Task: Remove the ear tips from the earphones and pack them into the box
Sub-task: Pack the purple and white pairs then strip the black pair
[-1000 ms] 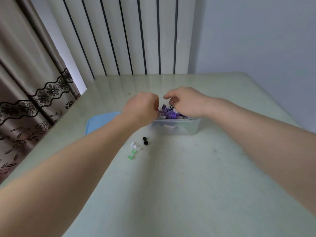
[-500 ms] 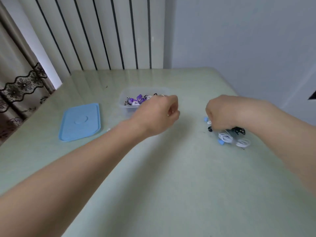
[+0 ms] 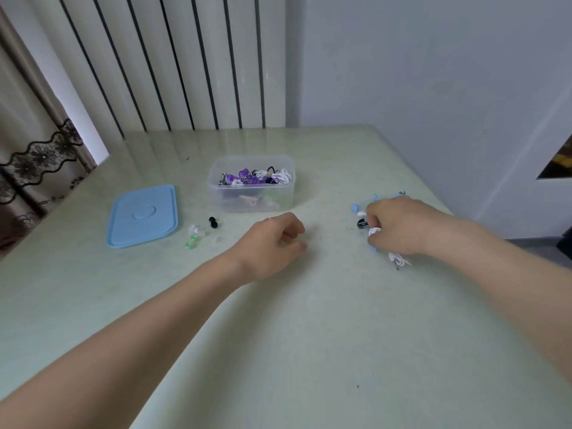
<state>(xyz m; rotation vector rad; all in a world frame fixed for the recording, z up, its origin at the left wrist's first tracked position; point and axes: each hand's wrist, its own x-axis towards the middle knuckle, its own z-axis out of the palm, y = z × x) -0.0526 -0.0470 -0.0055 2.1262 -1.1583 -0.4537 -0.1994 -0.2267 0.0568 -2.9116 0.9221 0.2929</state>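
Cords are the worry here. At 3 o'clock on the table [image 3: 309, 335] the right hand [image 3: 402, 226] curls down onto a small heap of earphones [image 3: 376, 232], its fingers closed on a white bundle; a white plug end [image 3: 397, 261] trails out beneath the wrist, and blue and black pieces lie touching the same heap. If that bundle is lifted while tangled with its neighbours, I judge the others could be dragged along or flicked toward the nearby table edge.

The left hand [image 3: 272, 243] hovers near the centre, fingers loosely curled and holding nothing I can make out.

The clear box [image 3: 252, 201] sits at 12 o'clock, already holding purple, white and black earphones; its blue lid [image 3: 142, 215] lies flat at 10 o'clock. Between lid and box, loose ear tips [image 3: 194, 235] in white, green and black rest on the bare table. They are tiny and look light, so a sweeping forearm could scatter them, and one could easily be left out of the box.
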